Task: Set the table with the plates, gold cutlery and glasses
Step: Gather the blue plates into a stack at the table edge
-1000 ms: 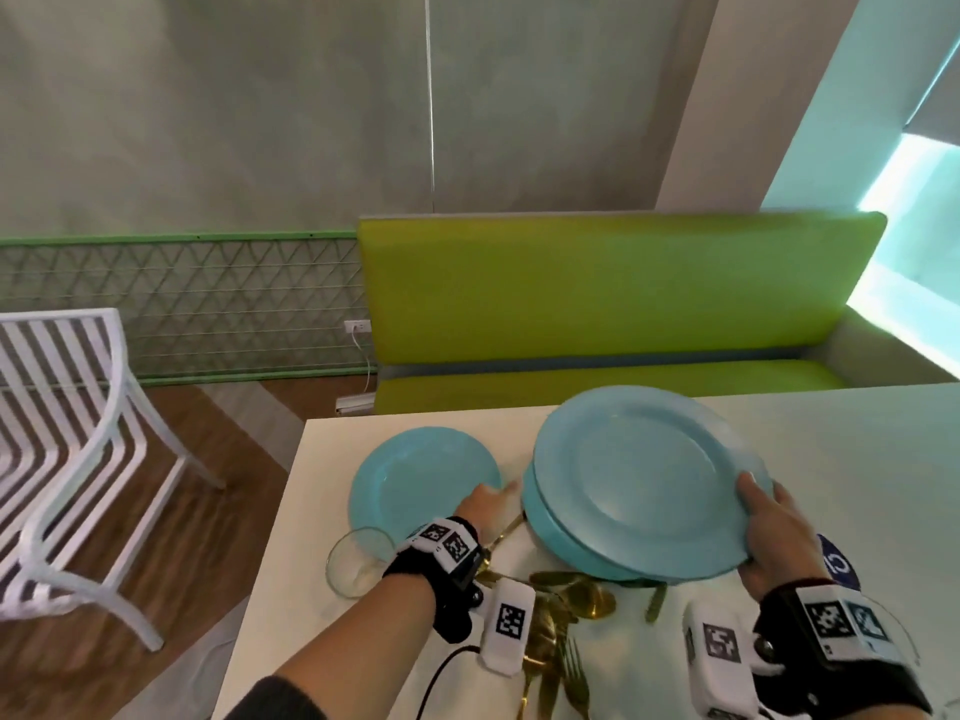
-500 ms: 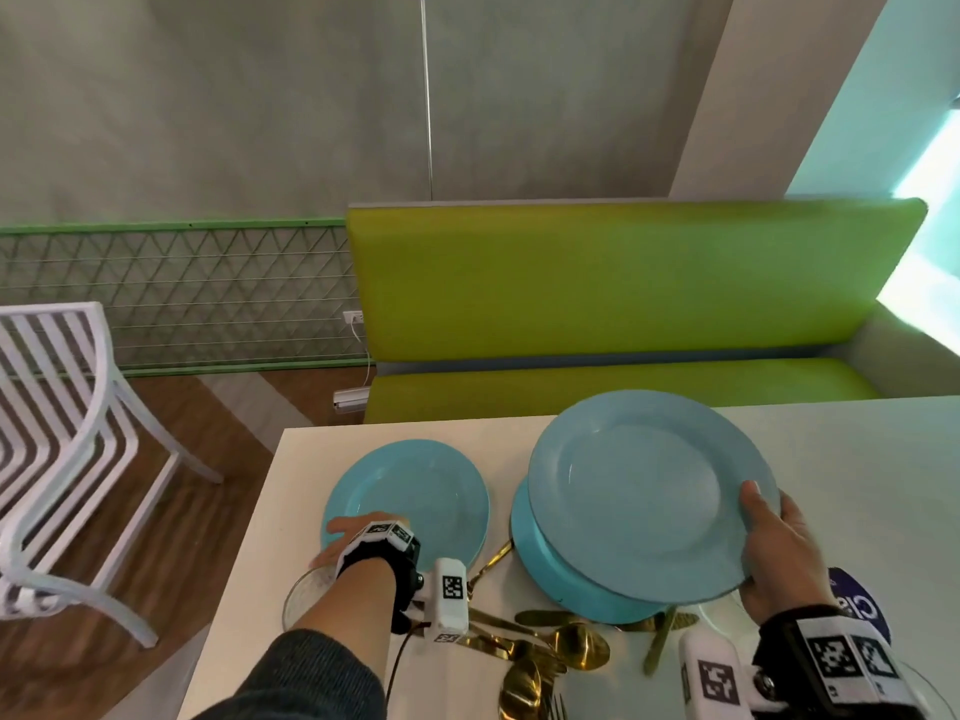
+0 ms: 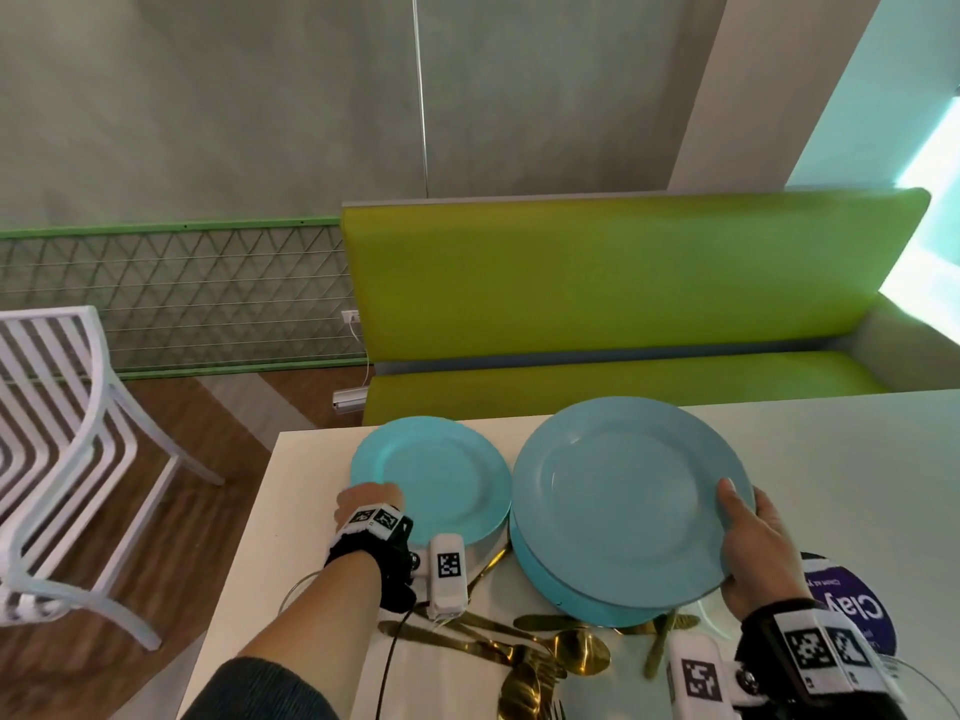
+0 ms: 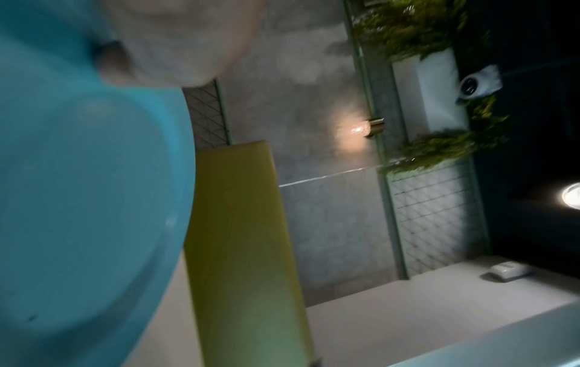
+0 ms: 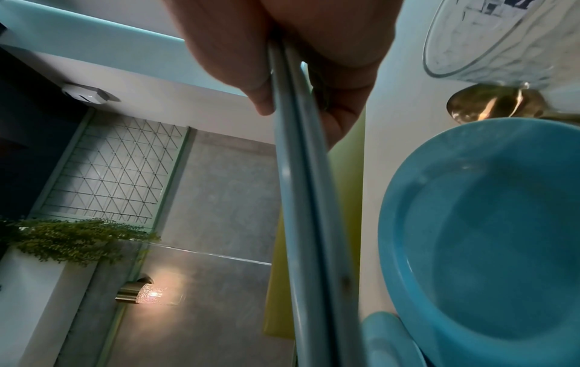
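My right hand [image 3: 748, 532] grips the right rim of a large blue plate [image 3: 623, 491], thumb on top, and holds it tilted above a second large blue plate [image 3: 566, 589] on the white table [image 3: 857, 459]. The right wrist view shows the held large blue plate [image 5: 301, 198] edge-on between my thumb and fingers. My left hand [image 3: 370, 504] pinches the near-left rim of a small blue plate [image 3: 441, 475]; its thumb lies on the small blue plate [image 4: 78, 198]. Gold cutlery [image 3: 545, 652] lies in a heap near me. A glass [image 3: 293, 589] is mostly hidden behind my left forearm.
Another glass [image 5: 502, 37] stands by my right wrist, beside a round purple label [image 3: 852, 610]. A green bench [image 3: 623, 304] runs along the table's far side. A white slatted chair [image 3: 62, 433] stands on the floor to the left.
My left hand left the small plate's right side, went to its near-left rim and took hold; the plate now sits further right, against the large plates. My right hand keeps the large plate raised.
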Action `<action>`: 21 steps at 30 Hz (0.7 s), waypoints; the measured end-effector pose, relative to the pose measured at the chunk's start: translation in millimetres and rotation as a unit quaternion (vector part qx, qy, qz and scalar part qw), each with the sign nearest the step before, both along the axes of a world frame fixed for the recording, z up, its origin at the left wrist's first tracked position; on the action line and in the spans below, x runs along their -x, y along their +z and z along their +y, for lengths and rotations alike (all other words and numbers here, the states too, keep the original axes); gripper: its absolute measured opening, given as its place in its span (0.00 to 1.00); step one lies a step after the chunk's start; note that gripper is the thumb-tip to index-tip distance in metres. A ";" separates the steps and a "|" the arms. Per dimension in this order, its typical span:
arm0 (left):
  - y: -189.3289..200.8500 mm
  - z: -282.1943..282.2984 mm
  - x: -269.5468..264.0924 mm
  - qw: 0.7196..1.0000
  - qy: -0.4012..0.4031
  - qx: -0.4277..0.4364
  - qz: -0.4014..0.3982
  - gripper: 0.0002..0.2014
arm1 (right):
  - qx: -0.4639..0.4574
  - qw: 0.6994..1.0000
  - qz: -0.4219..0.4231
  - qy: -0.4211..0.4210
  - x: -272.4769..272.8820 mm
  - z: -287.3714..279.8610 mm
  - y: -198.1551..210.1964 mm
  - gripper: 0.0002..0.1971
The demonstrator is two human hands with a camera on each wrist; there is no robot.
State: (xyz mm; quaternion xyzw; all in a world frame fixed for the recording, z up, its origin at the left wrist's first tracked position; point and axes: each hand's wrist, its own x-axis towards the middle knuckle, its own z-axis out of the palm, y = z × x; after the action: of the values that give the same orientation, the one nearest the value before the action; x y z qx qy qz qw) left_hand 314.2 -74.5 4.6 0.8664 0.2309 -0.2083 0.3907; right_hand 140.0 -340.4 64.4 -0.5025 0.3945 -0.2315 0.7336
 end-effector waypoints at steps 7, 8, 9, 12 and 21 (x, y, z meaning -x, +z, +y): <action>36.9 -7.4 -21.8 0.973 0.122 0.165 -0.107 0.19 | -0.019 1.000 -0.004 0.012 -24.2 10.4 2.8 0.15; 39.7 -7.7 -20.8 0.966 0.132 0.189 -0.117 0.18 | -0.019 1.000 0.000 0.015 -28.2 12.1 3.3 0.15; 38.7 -5.7 -21.9 0.961 0.130 0.208 -0.127 0.18 | -0.018 1.000 0.001 0.018 -32.0 14.3 4.5 0.14; 48.1 -7.2 -14.9 0.941 0.121 0.290 -0.128 0.13 | -0.012 1.000 0.001 0.024 -43.0 21.6 7.1 0.09; 61.1 -23.3 16.9 0.906 0.057 0.406 -0.107 0.19 | 0.099 0.994 0.029 0.041 -60.5 36.7 7.7 0.14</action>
State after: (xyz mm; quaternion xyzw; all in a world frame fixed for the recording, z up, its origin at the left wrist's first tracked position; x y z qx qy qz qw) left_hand 297.4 -97.8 65.6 0.6354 0.1325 -0.1678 0.7420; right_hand 200.4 -303.7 72.1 -0.5953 0.3697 -0.2240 0.6773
